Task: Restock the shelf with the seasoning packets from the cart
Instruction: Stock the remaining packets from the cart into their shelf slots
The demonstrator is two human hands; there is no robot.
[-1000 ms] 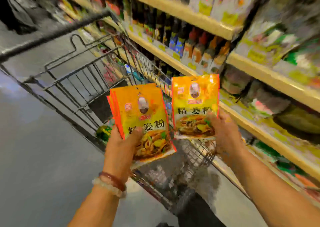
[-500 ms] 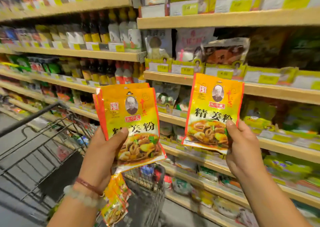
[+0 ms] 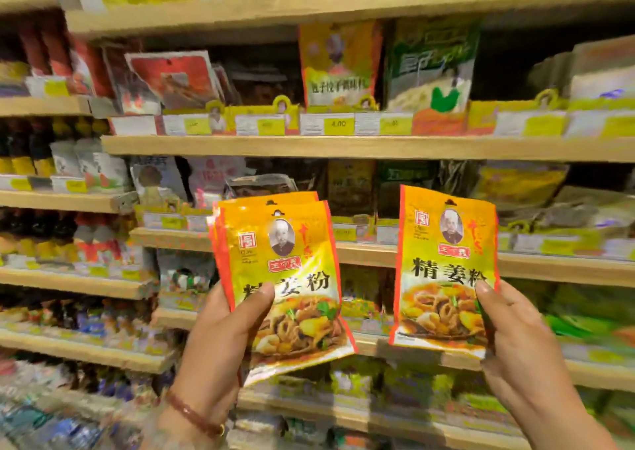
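My left hand [image 3: 223,339] grips a small stack of orange-yellow seasoning packets [image 3: 285,277], thumb across the front one, held upright in front of the shelves. My right hand [image 3: 515,332] holds a single matching seasoning packet [image 3: 443,271] by its lower right edge, thumb on the front. Both are raised level with the middle wooden shelf [image 3: 343,147] and the shelf below it [image 3: 549,267]. The cart is out of view.
Wooden shelves fill the view, stocked with upright seasoning bags [image 3: 340,61] and a green bag [image 3: 429,64] above yellow price tags [image 3: 338,123]. Dark sauce bottles [image 3: 31,160] line the left shelves. Lower shelves hold more packets, blurred.
The view has swung up and right from the cart to face the shelves. Both hands have risen with their packets, and the cart has dropped out of view.
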